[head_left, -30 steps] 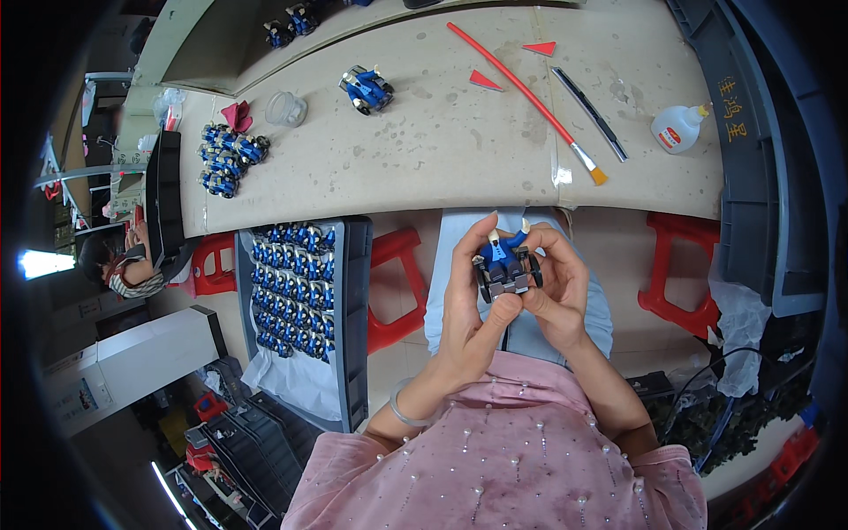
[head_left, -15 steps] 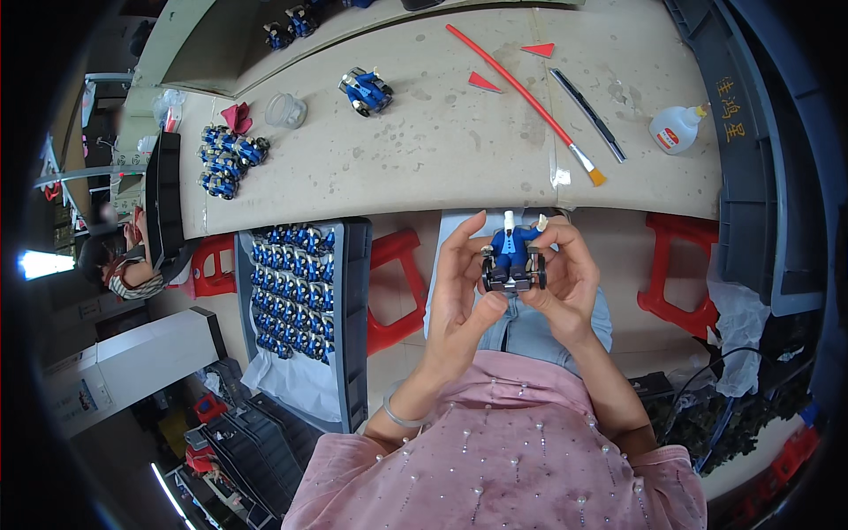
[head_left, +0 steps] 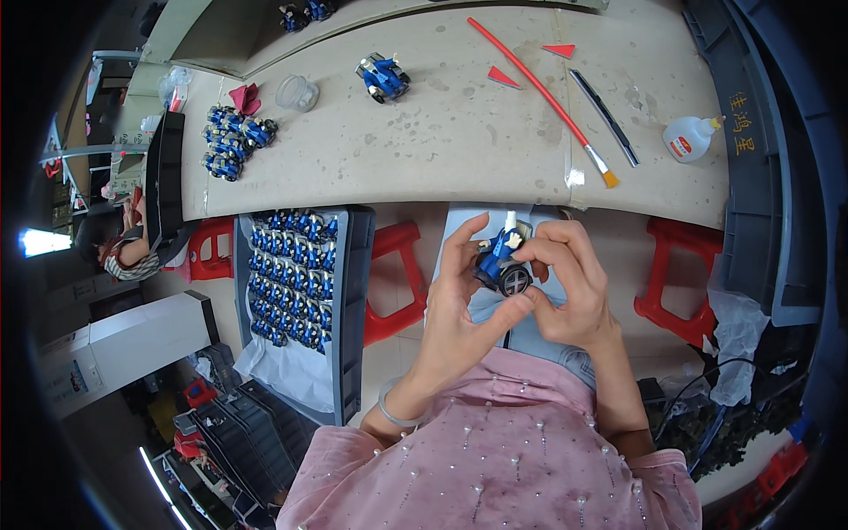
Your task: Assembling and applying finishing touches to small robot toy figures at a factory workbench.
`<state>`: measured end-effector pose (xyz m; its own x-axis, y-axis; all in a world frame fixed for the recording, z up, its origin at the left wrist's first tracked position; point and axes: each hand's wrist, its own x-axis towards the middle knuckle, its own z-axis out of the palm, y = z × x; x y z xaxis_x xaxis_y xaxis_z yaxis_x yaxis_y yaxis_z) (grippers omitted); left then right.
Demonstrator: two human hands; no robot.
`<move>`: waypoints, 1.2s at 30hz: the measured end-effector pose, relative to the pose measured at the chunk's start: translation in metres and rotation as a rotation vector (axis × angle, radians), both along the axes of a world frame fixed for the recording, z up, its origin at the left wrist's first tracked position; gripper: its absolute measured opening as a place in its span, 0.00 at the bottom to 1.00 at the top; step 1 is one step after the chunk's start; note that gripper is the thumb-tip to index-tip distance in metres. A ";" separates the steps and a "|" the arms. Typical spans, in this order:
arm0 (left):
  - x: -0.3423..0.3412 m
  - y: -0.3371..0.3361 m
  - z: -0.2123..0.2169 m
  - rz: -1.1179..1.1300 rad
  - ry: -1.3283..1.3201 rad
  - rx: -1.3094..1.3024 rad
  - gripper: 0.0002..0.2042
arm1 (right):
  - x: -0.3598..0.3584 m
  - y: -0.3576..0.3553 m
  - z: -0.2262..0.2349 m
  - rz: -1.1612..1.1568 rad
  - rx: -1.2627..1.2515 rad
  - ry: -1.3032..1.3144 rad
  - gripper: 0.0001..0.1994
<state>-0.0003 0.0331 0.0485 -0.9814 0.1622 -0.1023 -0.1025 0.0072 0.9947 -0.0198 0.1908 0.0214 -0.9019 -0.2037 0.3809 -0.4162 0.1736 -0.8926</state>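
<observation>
Over my lap I hold a small toy figure (head_left: 499,253) in a blue suit, with a white head, seated in a wheelchair. It is turned partly sideways, so a dark spoked wheel (head_left: 514,282) faces up toward me. My left hand (head_left: 461,300) grips it from the left, thumb near the wheel. My right hand (head_left: 572,287) closes on its right side, fingers at the figure's arm and thumb by the wheel. The fingers hide parts of the chair. On the table stands a similar seated figure (head_left: 383,78), apart from both hands.
To my left, a grey crate (head_left: 355,309) holds rows of matching figures. More figures (head_left: 234,141) cluster at the table's left, near a red cloth (head_left: 246,99) and clear cup (head_left: 297,93). Rightward lie a red-handled paintbrush (head_left: 539,88), a dark slim tool (head_left: 604,117) and a white bottle (head_left: 691,140).
The held figure has turned from facing front to a sideways tilt, showing its wheel. My right fingers have moved in over its right side. The whole view has shifted slightly.
</observation>
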 end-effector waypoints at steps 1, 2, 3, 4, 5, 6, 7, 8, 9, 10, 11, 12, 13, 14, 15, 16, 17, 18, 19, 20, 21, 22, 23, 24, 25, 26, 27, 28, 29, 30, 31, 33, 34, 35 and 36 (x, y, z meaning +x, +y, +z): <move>0.000 0.000 0.000 0.019 -0.036 -0.014 0.35 | -0.001 0.000 0.002 0.021 0.058 0.018 0.21; 0.000 -0.002 0.000 0.021 -0.038 -0.013 0.35 | -0.003 0.000 0.005 0.023 0.059 0.016 0.21; 0.000 -0.004 -0.002 0.033 -0.108 0.063 0.33 | -0.004 0.000 0.008 0.051 0.066 -0.019 0.21; 0.000 -0.006 -0.003 0.045 -0.178 0.139 0.31 | -0.005 -0.001 0.011 0.080 0.074 -0.055 0.21; 0.000 -0.009 -0.004 0.047 -0.180 0.140 0.31 | -0.005 -0.001 0.013 0.082 0.075 -0.056 0.21; -0.001 -0.011 -0.005 0.031 -0.230 0.215 0.29 | -0.006 0.000 0.015 0.095 0.067 -0.087 0.21; -0.001 -0.013 -0.007 0.016 -0.280 0.290 0.27 | -0.007 0.000 0.017 0.108 0.058 -0.117 0.21; -0.001 -0.015 -0.009 0.017 -0.281 0.291 0.27 | -0.007 -0.001 0.016 0.109 0.059 -0.118 0.21; -0.001 -0.016 -0.013 0.010 -0.328 0.386 0.26 | -0.007 -0.002 0.016 0.104 0.058 -0.135 0.21; -0.001 -0.017 -0.014 0.003 -0.375 0.481 0.25 | -0.007 -0.002 0.016 0.099 0.057 -0.153 0.21; -0.001 -0.017 -0.013 0.013 -0.373 0.480 0.25 | -0.007 -0.004 0.017 0.110 0.055 -0.153 0.21; -0.001 -0.017 -0.010 0.039 -0.412 0.557 0.24 | -0.008 -0.005 0.019 0.094 -0.007 -0.160 0.22; -0.001 -0.018 -0.008 0.064 -0.451 0.634 0.23 | -0.008 -0.006 0.020 0.078 -0.069 -0.168 0.22; -0.002 -0.021 -0.010 0.067 -0.449 0.637 0.23 | -0.008 -0.007 0.020 0.081 -0.067 -0.168 0.22; -0.003 -0.026 -0.014 0.001 -0.458 0.695 0.22 | -0.006 -0.006 0.019 -0.007 -0.244 -0.153 0.18; -0.004 -0.029 -0.017 -0.066 -0.465 0.753 0.21 | -0.005 -0.006 0.019 -0.095 -0.421 -0.138 0.14; -0.003 -0.032 -0.018 -0.054 -0.462 0.754 0.21 | -0.003 -0.002 0.018 -0.084 -0.421 -0.141 0.14; -0.004 -0.033 -0.018 -0.059 -0.479 0.783 0.21 | 0.000 0.007 0.020 -0.035 -0.583 -0.119 0.11; -0.004 -0.034 -0.018 -0.063 -0.495 0.813 0.20 | 0.002 0.012 0.025 0.015 -0.744 -0.097 0.13; -0.004 -0.035 -0.019 -0.063 -0.496 0.816 0.20 | 0.003 0.013 0.038 0.058 -0.750 -0.036 0.16; -0.004 -0.035 -0.021 -0.065 -0.505 0.878 0.21 | 0.005 0.013 0.054 0.103 -0.755 0.023 0.20; -0.004 -0.036 -0.022 -0.067 -0.514 0.939 0.21 | 0.015 0.008 0.067 0.106 -0.753 0.019 0.20; -0.004 -0.037 -0.024 -0.065 -0.514 0.944 0.21 | 0.032 -0.002 0.080 0.051 -0.902 0.031 0.18; -0.004 -0.039 -0.025 -0.062 -0.537 0.969 0.21 | 0.048 -0.011 0.092 -0.003 -1.053 0.039 0.17; -0.004 -0.040 -0.026 -0.060 -0.561 0.998 0.22 | 0.055 -0.015 0.103 -0.062 -1.199 0.047 0.17; 0.000 -0.044 -0.025 -0.035 -0.551 1.000 0.22 | 0.039 -0.016 0.107 0.328 -1.239 0.219 0.18; -0.002 -0.044 -0.026 -0.060 -0.543 1.036 0.23 | 0.021 -0.015 0.111 0.696 -1.237 0.405 0.21; -0.004 -0.044 -0.027 -0.083 -0.534 1.071 0.23 | 0.017 -0.011 0.120 0.692 -1.231 0.400 0.21; -0.004 -0.045 -0.027 -0.076 -0.535 1.075 0.23 | 0.013 -0.008 0.129 0.758 -1.151 0.399 0.18; -0.005 -0.046 -0.026 -0.081 -0.530 1.105 0.24 | 0.011 -0.008 0.133 0.823 -1.070 0.398 0.22; -0.004 -0.046 -0.027 -0.088 -0.526 1.135 0.25 | 0.010 -0.011 0.134 0.825 -1.070 0.390 0.22; -0.003 -0.048 -0.028 -0.085 -0.513 1.134 0.25 | 0.008 -0.019 0.134 0.751 -1.027 0.414 0.23; -0.002 -0.049 -0.029 -0.090 -0.503 1.130 0.25 | 0.008 -0.020 0.133 0.755 -1.027 0.409 0.23; -0.001 -0.050 -0.030 -0.083 -0.502 1.133 0.25 | 0.009 -0.021 0.133 0.781 -1.021 0.367 0.23; 0.000 -0.052 -0.030 -0.074 -0.512 1.155 0.25 | 0.010 -0.022 0.132 0.806 -1.015 0.326 0.23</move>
